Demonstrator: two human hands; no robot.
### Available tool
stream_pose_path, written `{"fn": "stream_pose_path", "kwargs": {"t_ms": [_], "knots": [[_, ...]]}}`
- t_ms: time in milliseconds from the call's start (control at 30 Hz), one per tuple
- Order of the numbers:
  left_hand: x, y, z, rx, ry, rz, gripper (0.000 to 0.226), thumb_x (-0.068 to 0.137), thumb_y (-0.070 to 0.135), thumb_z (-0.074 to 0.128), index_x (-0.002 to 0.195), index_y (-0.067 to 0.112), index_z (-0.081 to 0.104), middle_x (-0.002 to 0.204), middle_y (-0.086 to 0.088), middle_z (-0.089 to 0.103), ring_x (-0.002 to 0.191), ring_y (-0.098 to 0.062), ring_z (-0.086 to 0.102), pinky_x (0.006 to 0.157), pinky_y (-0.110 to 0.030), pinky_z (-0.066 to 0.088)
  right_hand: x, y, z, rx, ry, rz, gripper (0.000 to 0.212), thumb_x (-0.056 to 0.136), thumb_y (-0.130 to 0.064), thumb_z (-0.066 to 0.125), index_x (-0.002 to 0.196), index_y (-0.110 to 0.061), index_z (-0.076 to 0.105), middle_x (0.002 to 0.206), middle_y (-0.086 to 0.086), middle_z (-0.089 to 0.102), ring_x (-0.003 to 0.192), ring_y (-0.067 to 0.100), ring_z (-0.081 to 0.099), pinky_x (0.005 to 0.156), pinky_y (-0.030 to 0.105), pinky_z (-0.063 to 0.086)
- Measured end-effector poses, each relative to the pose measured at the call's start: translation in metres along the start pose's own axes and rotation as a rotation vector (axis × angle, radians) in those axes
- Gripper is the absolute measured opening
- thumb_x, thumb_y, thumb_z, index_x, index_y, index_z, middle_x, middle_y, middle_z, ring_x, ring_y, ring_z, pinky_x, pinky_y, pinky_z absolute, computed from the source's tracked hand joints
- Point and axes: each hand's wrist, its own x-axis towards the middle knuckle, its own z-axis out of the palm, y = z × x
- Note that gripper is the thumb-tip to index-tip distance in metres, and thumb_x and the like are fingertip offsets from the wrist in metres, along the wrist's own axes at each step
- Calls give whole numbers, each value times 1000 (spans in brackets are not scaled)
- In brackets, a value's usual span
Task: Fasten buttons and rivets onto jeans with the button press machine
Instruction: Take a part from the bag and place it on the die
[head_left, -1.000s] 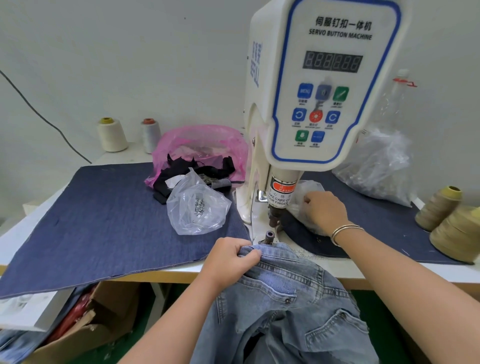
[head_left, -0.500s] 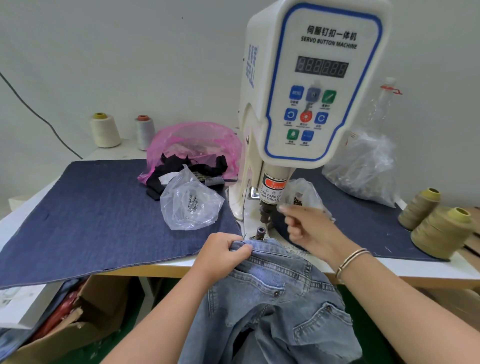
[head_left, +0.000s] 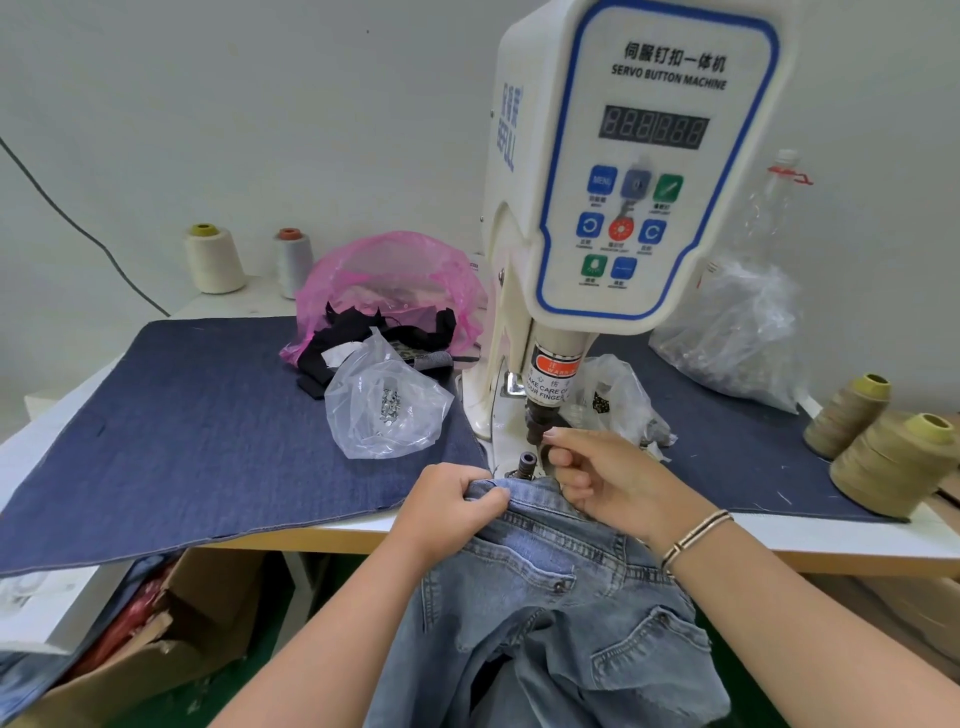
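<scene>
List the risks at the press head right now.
1. The right hand has its fingertips right beside the upper punch, above the lower die; a press stroke could pinch them.
2. The left hand grips the jeans waistband short of the die, so the fastener may land off position.

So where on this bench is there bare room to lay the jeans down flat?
The widest bare patch is the left half of the dark denim mat, bordered by the table edge and the clear bag of studs. A narrower strip lies right of the right hand, before the olive thread cones. Around the machine base it is crowded with bags.
</scene>
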Motion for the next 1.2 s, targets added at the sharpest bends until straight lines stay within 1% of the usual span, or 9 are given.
{"fn": "stream_pose_path", "kwargs": {"t_ms": [100, 333, 533, 600, 700, 867, 1100, 1167, 1200], "knots": [[0, 0, 0, -8, -4, -4, 40, 79, 34, 57, 51, 18, 32, 50, 6, 28, 50, -9, 24, 53, -30, 21, -2, -1, 1, 0, 10, 11, 12, 94, -13, 54, 82, -14, 54, 53, -5, 47, 36, 4, 31, 33, 14, 24], [0, 0, 0, -2, -6, -9, 39, 79, 34, 57, 50, 18, 36, 49, 7, 30, 49, -9, 27, 52, -29, 24, -6, 3, 3, -22, 113, -119, 15, 91, -11, 58, 77, -11, 54, 51, -3, 45, 36, 7, 32, 35, 17, 22], [0, 1, 0, -2, -9, -13, 41, 77, 35, 56, 54, 7, 38, 51, 3, 31, 50, -10, 27, 53, -30, 24, -8, 6, 6, -80, 117, -15, 10, 91, -12, 59, 82, -9, 55, 51, -2, 44, 36, 7, 32, 34, 16, 22], [0, 1, 0, -8, -8, -12, 39, 77, 34, 56, 52, 11, 36, 50, 5, 30, 50, -10, 26, 53, -29, 23, -7, 5, 8, -72, 94, 16, 10, 91, -12, 59, 82, -10, 55, 50, -3, 44, 35, 6, 31, 34, 16, 21], [0, 1, -1, -3, -8, -16, 38, 77, 34, 56, 50, 18, 35, 48, 8, 30, 49, -8, 26, 51, -27, 23, -7, 3, 6, -4, 40, 88, 6, 89, -14, 60, 88, -9, 59, 51, -4, 44, 35, 5, 30, 33, 16, 22], [0, 3, 0, -11, -2, -15, 41, 78, 36, 57, 50, 19, 32, 47, 8, 28, 49, -8, 25, 51, -27, 21, -14, -1, 8, 292, -65, 225, 15, 71, -8, 64, 84, -6, 57, 48, -4, 42, 30, 4, 35, 28, 15, 28], [1, 4, -1, -8, -1, -33, 41, 77, 39, 57, 51, 17, 33, 47, 8, 28, 49, -8, 25, 51, -27, 22, -32, 10, 32, 587, 21, 168, 16, 69, 1, 60, 84, -2, 58, 48, -3, 44, 32, 4, 43, 31, 12, 34], [0, 7, -2, -15, -19, -65, 40, 75, 41, 59, 50, 15, 42, 47, 9, 32, 48, -9, 27, 50, -29, 25, -37, 21, 46, 589, -9, 168, 16, 74, 4, 58, 89, 1, 64, 52, 1, 50, 37, 7, 49, 34, 14, 40], [-1, 7, -2, -31, -26, -101, 31, 75, 37, 62, 54, 15, 55, 48, 11, 38, 48, -9, 31, 50, -29, 29, -39, 25, 56, 530, -51, 170, 16, 79, 5, 56, 90, 2, 67, 54, 4, 53, 40, 8, 52, 36, 15, 43]]}}
